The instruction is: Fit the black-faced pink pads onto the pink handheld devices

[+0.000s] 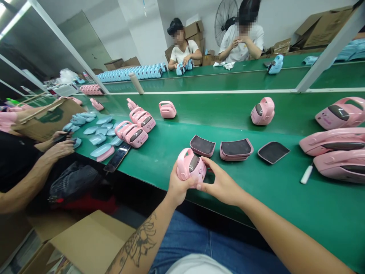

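Between my hands is a pink plastic housing point(186, 164) with a loop handle and a dark oval window, raised at the table's front edge. My left hand point(179, 186) wraps round its left side, thumb across the front. The thumb and fingers of my right hand point(218, 182) grip its right side. Just beyond lie dark panels with pink rims: a left stack point(202, 145), a middle stack point(236, 149) and a single dark panel point(273, 152). What faces down on the held housing is hidden.
More pink housings point(339, 146) stand at the right, near a white-handled tool point(307, 175). Left are a housing cluster point(135, 129), a phone point(117, 156), blue shells point(98, 139) and a co-worker's hands point(61, 146). An open carton point(91, 243) stands below left. Two people sit across the green table point(222, 108).
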Demonstrator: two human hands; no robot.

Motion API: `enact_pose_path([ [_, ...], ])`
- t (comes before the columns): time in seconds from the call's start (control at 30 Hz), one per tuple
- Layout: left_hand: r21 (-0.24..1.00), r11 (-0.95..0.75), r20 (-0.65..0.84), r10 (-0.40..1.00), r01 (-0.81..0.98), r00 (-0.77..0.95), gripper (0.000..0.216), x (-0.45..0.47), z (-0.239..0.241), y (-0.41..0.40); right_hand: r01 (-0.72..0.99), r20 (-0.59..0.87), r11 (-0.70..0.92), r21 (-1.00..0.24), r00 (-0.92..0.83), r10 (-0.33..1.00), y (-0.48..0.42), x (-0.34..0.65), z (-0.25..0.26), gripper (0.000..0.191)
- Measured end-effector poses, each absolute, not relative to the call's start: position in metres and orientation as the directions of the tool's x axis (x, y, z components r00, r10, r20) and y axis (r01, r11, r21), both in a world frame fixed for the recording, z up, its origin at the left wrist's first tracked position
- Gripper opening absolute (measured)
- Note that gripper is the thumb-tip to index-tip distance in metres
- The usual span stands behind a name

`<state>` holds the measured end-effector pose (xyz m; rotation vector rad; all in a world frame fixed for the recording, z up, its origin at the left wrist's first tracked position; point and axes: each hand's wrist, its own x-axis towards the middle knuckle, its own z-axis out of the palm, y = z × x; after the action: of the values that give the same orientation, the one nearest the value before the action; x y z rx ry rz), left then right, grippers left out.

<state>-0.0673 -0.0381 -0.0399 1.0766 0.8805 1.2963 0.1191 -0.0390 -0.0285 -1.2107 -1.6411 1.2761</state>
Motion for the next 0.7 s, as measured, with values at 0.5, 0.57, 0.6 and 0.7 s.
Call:
enact_pose_path([
  [0.5, 0.903, 0.291, -0.24, 0.952, -0.316, 0.191, 0.068, -0.061, -0.008, -0.028, 0.231, 0.195, 0.28, -0.932, -0.33, 0.924, -0.029, 0.127, -0.043, 0.075],
  [0.57, 0.822, 0.501, -0.445, 0.862, -0.271, 0.244, 0.059, -0.067, -0.003, -0.022, 0.259, 0.298, 0.392, -0.883, -0.337, 0.893, -0.028, 0.132, -0.039, 0.07],
  [0.6, 0.777, 0.578, -0.523, 0.813, -0.247, 0.257, 0.057, -0.069, -0.002, -0.019, 0.261, 0.336, 0.433, -0.862, -0.344, 0.877, -0.027, 0.135, -0.036, 0.068],
  [0.7, 0.734, 0.648, -0.599, 0.759, -0.204, 0.257, 0.054, -0.071, 0.001, -0.013, 0.255, 0.358, 0.47, -0.845, -0.382, 0.852, -0.027, 0.14, -0.028, 0.067],
])
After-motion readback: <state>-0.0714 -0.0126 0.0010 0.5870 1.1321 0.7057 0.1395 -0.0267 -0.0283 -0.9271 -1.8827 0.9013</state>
